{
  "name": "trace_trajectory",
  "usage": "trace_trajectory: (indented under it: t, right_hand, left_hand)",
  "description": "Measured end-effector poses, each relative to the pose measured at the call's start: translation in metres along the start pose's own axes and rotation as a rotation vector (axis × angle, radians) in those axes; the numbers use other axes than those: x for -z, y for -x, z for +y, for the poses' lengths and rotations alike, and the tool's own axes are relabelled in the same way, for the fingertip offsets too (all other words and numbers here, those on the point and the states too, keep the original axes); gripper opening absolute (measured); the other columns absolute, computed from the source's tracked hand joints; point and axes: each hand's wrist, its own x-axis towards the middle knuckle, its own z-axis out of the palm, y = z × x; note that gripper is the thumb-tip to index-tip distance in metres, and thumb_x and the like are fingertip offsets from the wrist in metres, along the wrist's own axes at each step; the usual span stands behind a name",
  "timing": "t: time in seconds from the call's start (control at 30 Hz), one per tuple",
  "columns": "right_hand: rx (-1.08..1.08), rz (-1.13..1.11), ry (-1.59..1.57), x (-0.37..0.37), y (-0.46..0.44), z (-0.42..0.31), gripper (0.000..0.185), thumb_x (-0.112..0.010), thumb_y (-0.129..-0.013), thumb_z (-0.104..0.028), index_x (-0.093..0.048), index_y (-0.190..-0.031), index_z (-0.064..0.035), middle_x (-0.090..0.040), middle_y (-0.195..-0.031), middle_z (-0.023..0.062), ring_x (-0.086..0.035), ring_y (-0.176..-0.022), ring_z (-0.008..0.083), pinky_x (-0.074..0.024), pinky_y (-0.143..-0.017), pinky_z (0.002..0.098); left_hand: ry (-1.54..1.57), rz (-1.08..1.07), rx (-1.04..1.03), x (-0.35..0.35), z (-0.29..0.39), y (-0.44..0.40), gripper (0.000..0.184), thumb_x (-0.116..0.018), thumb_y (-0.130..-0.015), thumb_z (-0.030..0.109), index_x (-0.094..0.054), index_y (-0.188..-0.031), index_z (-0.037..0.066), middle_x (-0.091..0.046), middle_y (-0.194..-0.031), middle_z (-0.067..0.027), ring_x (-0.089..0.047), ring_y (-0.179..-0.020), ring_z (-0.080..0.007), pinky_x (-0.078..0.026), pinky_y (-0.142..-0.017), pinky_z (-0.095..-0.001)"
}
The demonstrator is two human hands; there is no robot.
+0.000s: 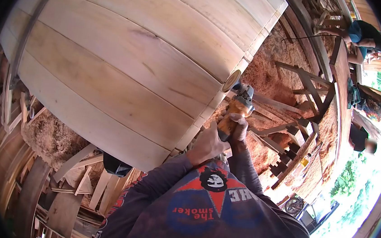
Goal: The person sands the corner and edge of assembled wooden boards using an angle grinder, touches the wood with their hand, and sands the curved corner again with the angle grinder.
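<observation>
Both my hands are wrapped around an angle grinder (238, 107) with a yellow-orange body and a grey head. My left hand (208, 144) closes on the dark rear end of its body. My right hand (238, 127) grips it farther forward and to the right. The grinder's round sanding disc (231, 81) is at the edge of a large tub-like piece (127, 63) of pale wooden staves. Whether the disc touches the wood, I cannot tell. A dark metal hoop (34, 19) runs around the staves at the far left.
Sawdust (286, 55) covers the ground beyond the staves, with wooden frames (311, 84) standing in it. Boards and offcuts (63, 203) pile up at lower left. Several people are at the right, one in dark clothing (367, 35). A motorcycle (295, 205) stands lower right.
</observation>
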Motion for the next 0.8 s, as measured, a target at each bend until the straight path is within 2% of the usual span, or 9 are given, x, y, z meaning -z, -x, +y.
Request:
trace_trajectory:
  t: [0.13,0.23,0.3,0.33,0.47,0.6,0.63,0.7,0.8]
  right_hand:
    - [0.049,0.038,0.135,-0.012,0.003,-0.006,0.037,-0.070,-0.079,-0.020,-0.063,-0.108,0.0024,-0.068,-0.088,0.0110,-0.070,-0.075,0.0243,-0.0615,-0.073,0.0382]
    - [0.119,0.064,0.267,-0.040,0.011,-0.014,0.029,-0.072,-0.080,-0.021,-0.068,-0.097,0.0012,-0.069,-0.079,0.0078,-0.068,-0.067,0.0195,-0.0583,-0.065,0.0339]
    - [0.185,0.139,0.722,-0.054,0.017,-0.020,0.032,-0.072,-0.080,-0.022,-0.068,-0.103,-0.0005,-0.070,-0.087,0.0082,-0.067,-0.073,0.0184,-0.0567,-0.072,0.0325]
    - [0.203,0.163,0.743,-0.065,0.022,-0.021,0.028,-0.074,-0.079,-0.023,-0.072,-0.095,-0.0011,-0.072,-0.085,0.0063,-0.066,-0.074,0.0151,-0.0535,-0.070,0.0306]
    - [0.254,0.125,0.661,-0.065,0.031,-0.022,0.027,-0.073,-0.079,-0.020,-0.070,-0.097,-0.0009,-0.071,-0.088,0.0073,-0.067,-0.074,0.0168,-0.0550,-0.068,0.0313]
    - [0.324,0.092,0.315,-0.021,0.033,-0.035,0.043,-0.073,-0.075,-0.018,-0.063,-0.113,0.0002,-0.067,-0.090,0.0099,-0.068,-0.073,0.0209,-0.0601,-0.067,0.0353]
    - [0.375,0.078,0.299,-0.003,0.031,-0.041,0.039,-0.071,-0.075,-0.012,-0.066,-0.111,0.0008,-0.069,-0.088,0.0070,-0.068,-0.073,0.0188,-0.0581,-0.067,0.0327]
    - [0.346,0.141,0.559,0.007,0.047,-0.068,0.030,-0.071,-0.076,-0.013,-0.072,-0.103,-0.0005,-0.072,-0.090,0.0073,-0.068,-0.078,0.0168,-0.0562,-0.073,0.0314]
    - [0.566,0.169,0.880,0.016,0.059,-0.091,0.032,-0.073,-0.078,-0.017,-0.074,-0.105,0.0014,-0.072,-0.088,0.0051,-0.065,-0.078,0.0143,-0.0535,-0.075,0.0316]
  left_hand:
    - [0.000,0.048,-0.022,-0.001,-0.006,-0.004,0.078,-0.085,-0.071,0.031,-0.046,-0.124,-0.011,-0.067,-0.104,-0.0363,-0.069,-0.099,-0.0526,-0.057,-0.086,-0.0522]
    - [0.072,-0.032,0.040,0.006,-0.016,-0.012,0.074,-0.085,-0.072,0.023,-0.050,-0.129,-0.007,-0.070,-0.111,-0.0262,-0.072,-0.103,-0.0425,-0.058,-0.088,-0.0471]
    - [0.558,-0.204,-0.107,0.006,-0.038,-0.025,0.068,-0.083,-0.073,0.012,-0.054,-0.134,0.000,-0.071,-0.116,-0.0129,-0.071,-0.107,-0.0268,-0.057,-0.091,-0.0400]
    - [0.695,-0.279,-0.085,0.008,-0.042,-0.025,0.067,-0.081,-0.073,0.003,-0.056,-0.135,0.004,-0.069,-0.118,-0.0053,-0.066,-0.109,-0.0160,-0.054,-0.094,-0.0346]
    - [0.672,-0.210,-0.125,0.012,-0.027,-0.013,0.068,-0.083,-0.074,0.006,-0.055,-0.136,0.004,-0.068,-0.121,-0.0066,-0.066,-0.110,-0.0176,-0.053,-0.097,-0.0352]
    - [0.045,-0.155,-0.098,0.009,0.021,0.006,0.065,-0.084,-0.081,0.019,-0.046,-0.129,-0.004,-0.070,-0.103,-0.0216,-0.074,-0.098,-0.0403,-0.058,-0.086,-0.0476]
    - [0.009,-0.210,-0.144,-0.002,0.018,0.003,0.068,-0.083,-0.083,0.027,-0.046,-0.129,-0.006,-0.068,-0.110,-0.0260,-0.070,-0.107,-0.0425,-0.055,-0.092,-0.0487]
    - [-0.173,-0.233,-0.337,-0.019,0.013,0.003,0.077,-0.081,-0.086,0.039,-0.044,-0.133,-0.009,-0.064,-0.123,-0.0330,-0.063,-0.122,-0.0452,-0.050,-0.102,-0.0498]
    - [-0.142,-0.243,-0.356,-0.031,0.004,0.017,0.089,-0.079,-0.087,0.047,-0.041,-0.143,-0.010,-0.060,-0.129,-0.0357,-0.058,-0.130,-0.0441,-0.047,-0.108,-0.0484]
